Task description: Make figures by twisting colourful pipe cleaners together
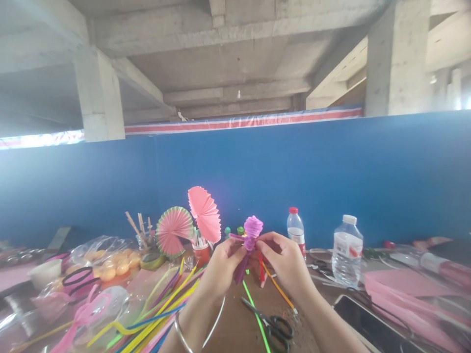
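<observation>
At the lower left of the frame, a pile of coloured stems (158,318) is spread on the table, with a round paper fan (174,226) and a half-open fan (205,213) stood above it. Right of these, the left hand (225,262) is seen with thumb and fingers drawn together, and the purple piece (253,228) is pinched along its left side. The piece is held up just right of centre, its coiled top raised above the fingertips and loose ends hung below. The right hand (284,252) is bent inward, thumb and forefinger nearly closed at the piece's right side; which strand is gripped there cannot be told.

The piece is judged very light, soft on the surface and springy, as if wound from fuzzy wire, and little slip is to be expected. It is best held at the narrow bound middle, since the coil could be squashed.

Below, scissors (275,326) are laid beside a green stem (255,309). Farther right, printed labels are carried by the red-capped bottle (295,230) and the white-capped bottle (347,252); no brand or wording can be read on either.
</observation>
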{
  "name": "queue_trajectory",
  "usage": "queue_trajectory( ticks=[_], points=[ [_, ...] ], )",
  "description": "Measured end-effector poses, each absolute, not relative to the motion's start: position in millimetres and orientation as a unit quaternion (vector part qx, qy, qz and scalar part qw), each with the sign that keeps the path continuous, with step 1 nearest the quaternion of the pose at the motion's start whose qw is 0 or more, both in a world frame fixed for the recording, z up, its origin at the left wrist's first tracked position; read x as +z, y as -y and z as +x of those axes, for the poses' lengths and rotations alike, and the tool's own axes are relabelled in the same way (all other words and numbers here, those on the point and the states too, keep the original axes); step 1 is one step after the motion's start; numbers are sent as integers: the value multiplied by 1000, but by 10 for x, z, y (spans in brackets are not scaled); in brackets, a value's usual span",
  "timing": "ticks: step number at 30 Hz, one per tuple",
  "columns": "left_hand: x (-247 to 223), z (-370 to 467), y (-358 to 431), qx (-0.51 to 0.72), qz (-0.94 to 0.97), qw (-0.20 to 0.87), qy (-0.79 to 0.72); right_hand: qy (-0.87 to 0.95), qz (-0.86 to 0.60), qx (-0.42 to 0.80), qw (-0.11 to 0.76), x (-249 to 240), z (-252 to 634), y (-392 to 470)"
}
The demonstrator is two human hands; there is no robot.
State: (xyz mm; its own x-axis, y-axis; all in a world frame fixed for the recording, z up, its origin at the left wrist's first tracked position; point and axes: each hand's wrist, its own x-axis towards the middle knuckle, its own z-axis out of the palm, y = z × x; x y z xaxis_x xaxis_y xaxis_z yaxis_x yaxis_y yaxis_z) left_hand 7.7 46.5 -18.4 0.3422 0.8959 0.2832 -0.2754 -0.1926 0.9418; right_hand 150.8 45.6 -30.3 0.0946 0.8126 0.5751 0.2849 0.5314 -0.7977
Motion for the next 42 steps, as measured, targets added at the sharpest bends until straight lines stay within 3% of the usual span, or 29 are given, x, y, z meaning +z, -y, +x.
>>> queue_trajectory(
  ticks=[4,21,28,34,36,42],
  points=[
    [-236,162,-453,556,543,585,-231,615,-440,196,625,-364,1458,-460],
    [-341,132,-570,597,618,405,-312,621,-427,207,623,-407,1378,-440],
    [-426,202,-584,643,561,441,-280,620,-416,233,623,-410,1366,-426],
    [-521,249,-694,634,427,590,-261,512,-352,312,719,-578,1356,-594],
    [-633,199,-776,619,403,626,-252,510,-365,342,700,-763,1345,-651],
    [-1110,93,-746,612,397,619,-293,607,-440,396,530,-1503,1217,-469]
  ],
)
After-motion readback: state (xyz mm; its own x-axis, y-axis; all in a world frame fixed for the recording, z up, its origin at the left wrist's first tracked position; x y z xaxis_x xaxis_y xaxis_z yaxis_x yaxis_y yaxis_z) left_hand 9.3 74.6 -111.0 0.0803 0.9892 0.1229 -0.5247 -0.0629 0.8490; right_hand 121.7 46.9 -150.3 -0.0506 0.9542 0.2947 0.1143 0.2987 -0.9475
